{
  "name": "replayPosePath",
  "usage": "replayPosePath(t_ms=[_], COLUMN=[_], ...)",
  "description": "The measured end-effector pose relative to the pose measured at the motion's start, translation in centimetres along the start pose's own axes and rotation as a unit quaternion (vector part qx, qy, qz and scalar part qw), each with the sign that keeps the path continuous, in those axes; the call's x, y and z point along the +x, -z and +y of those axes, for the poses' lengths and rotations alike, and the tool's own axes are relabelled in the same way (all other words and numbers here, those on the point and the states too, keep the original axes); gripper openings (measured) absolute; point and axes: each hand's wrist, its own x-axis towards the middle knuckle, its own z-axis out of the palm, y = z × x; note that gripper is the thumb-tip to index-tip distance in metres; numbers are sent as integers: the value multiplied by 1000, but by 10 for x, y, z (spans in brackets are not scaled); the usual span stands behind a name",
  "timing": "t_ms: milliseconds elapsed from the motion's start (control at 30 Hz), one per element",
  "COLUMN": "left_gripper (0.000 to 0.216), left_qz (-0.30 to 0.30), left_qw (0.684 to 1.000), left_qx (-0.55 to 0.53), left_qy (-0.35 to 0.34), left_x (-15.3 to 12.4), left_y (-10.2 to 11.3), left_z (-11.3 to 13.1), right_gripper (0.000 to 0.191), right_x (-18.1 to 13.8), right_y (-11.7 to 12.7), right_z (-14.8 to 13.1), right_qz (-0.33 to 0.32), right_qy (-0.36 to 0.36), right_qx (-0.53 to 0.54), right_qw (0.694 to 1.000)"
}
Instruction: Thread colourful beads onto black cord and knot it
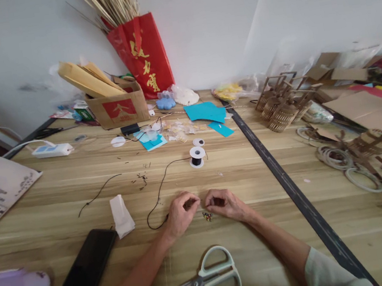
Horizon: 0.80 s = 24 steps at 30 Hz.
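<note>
My left hand (pixel 181 212) and my right hand (pixel 224 203) rest on the wooden table (pixel 59 202), fingertips pinched and almost meeting. The left hand pinches the end of a thin black cord (pixel 160 189) that loops over the table and runs up to a small white spool (pixel 196 155). What the right fingertips pinch is too small to make out. A little cluster of coloured beads (pixel 207 216) lies just below the two hands. Pale green scissors (pixel 212 277) lie shut between my forearms.
A folded white tissue (pixel 121 216), a black phone (pixel 78 281) and a loose cord piece (pixel 99 193) lie left. A cardboard box (pixel 120 107), red bag (pixel 143 56), teal paper (pixel 206 111) stand behind. Wooden model parts (pixel 281 102) crowd the right beyond a dark strip (pixel 292 189).
</note>
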Motion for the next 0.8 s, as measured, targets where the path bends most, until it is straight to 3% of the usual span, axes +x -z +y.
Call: replayPosePath(t_ms=[333, 600, 800], left_gripper=[9, 9, 9], left_qz=[28, 22, 17], left_qw=[1000, 1000, 1000], left_qx=[0, -6, -14], left_qy=[13, 12, 16], left_x=[0, 0, 0], left_y=[-1, 0, 0], left_z=[-4, -1, 2], right_gripper=[4, 19, 25], right_x=[0, 0, -5], right_y=[7, 5, -5], right_z=[-3, 0, 0], right_qz=[-72, -80, -55], right_qy=[77, 156, 170], right_qx=[-29, -131, -208], right_qw=[994, 976, 962])
